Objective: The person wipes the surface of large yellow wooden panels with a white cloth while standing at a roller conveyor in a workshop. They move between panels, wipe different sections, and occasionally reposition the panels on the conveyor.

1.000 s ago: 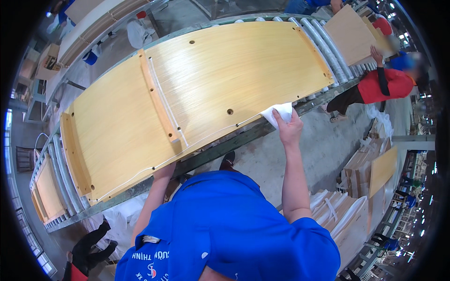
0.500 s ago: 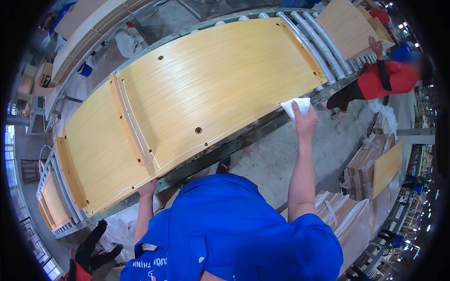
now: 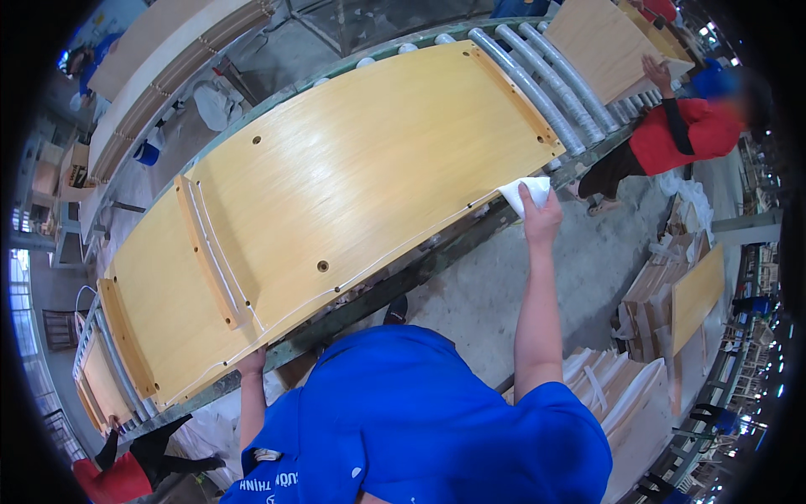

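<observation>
My right hand [image 3: 541, 220] is closed around a white glue bag [image 3: 522, 192], its tip at the near edge of a large yellowish wooden panel [image 3: 361, 160]. A thin white glue line [image 3: 395, 259] runs along that edge past several drilled holes. My left hand [image 3: 252, 361] grips the same edge farther left, its fingers mostly hidden. Wooden battens [image 3: 206, 252] cross the panel at the left end, left of the middle and at the right end. Two more white lines lie beside the middle batten.
The panel lies on a roller conveyor [image 3: 546, 80] with a green frame. A person in red [image 3: 684, 139] handles a board [image 3: 600, 46] at the right; another person in red [image 3: 117, 479] stands at lower left. Stacked wood pieces [image 3: 659, 286] lie at the right, long boards [image 3: 159, 80] at upper left.
My right hand has moved slightly right along the panel's edge with the glue bag, and the white line now extends past a hole. My left hand stays at the edge. The view has tilted.
</observation>
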The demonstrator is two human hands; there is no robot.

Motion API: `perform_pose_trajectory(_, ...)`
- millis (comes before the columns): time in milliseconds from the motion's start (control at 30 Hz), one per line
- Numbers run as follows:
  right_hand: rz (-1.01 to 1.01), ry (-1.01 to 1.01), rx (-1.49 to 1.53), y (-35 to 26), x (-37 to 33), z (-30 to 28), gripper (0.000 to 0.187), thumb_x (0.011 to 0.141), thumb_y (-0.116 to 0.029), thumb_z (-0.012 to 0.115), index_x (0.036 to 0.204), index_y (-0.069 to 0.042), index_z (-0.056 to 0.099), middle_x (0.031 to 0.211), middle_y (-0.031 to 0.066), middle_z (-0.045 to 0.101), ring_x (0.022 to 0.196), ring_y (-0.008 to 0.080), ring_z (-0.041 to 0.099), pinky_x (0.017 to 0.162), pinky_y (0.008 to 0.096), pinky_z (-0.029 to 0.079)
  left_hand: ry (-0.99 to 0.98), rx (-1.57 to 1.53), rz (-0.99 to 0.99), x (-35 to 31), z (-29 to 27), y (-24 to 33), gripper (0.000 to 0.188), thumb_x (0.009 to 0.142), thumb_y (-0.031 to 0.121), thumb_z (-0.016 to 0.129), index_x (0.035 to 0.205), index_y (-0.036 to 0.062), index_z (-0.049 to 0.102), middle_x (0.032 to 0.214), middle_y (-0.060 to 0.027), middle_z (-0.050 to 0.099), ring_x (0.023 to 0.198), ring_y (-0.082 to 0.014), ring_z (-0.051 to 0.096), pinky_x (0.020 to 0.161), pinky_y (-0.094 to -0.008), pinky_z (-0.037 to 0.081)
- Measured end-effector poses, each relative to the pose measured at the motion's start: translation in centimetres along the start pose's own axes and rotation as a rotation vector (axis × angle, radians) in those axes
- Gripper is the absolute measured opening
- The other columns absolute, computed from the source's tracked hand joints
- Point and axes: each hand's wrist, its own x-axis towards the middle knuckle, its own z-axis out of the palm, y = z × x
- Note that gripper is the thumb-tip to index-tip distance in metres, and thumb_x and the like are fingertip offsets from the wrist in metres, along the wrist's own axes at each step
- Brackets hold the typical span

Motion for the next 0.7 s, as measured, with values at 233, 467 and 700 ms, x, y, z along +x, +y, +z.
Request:
perform_pose_trajectory(233, -0.022, 0.174, -0.134, 3.7, 5.4, -1.6, 0.034, 0.080, -0.028, 0.073, 0.097, 0.000, 0.065, 0.084, 0.0129, 0.069, 0.078, 0.0218, 0.067, 0.071, 0.0329, 0.050, -0.060, -0.003, -0.071, 0.1, -1.2, 1.4, 0.058, 0.084, 0.046, 0.054, 0.128, 0.0089, 0.052, 0.128, -0.0177, 0.053, 0.121, -0.0371, 0.046, 0.103, -0.0455, 0.034)
perform_pose_trajectory(467, -0.033, 0.326, -0.290, 7.1, 10.8, -3.6, 0.039, 0.078, -0.038, 0.071, 0.094, -0.004, 0.066, 0.083, 0.0138, 0.068, 0.077, 0.0307, 0.066, 0.069, 0.0390, 0.049, -0.052, 0.018, -0.055, 1.0, -1.9, 2.9, 0.057, 0.086, 0.049, 0.051, 0.125, 0.0076, 0.054, 0.125, -0.0184, 0.055, 0.118, -0.0393, 0.048, 0.099, -0.0468, 0.038)
perform_pose_trajectory(700, 0.000, 0.295, -0.370, 8.4, 12.3, -3.6, 0.041, 0.078, -0.042, 0.070, 0.098, -0.006, 0.066, 0.086, 0.0142, 0.068, 0.082, 0.0316, 0.065, 0.071, 0.0398, 0.049, 0.111, 0.066, -0.003, 0.7, -2.0, 3.6, 0.053, 0.084, 0.050, 0.052, 0.116, 0.0079, 0.060, 0.115, -0.0192, 0.060, 0.110, -0.0411, 0.053, 0.093, -0.0484, 0.042)
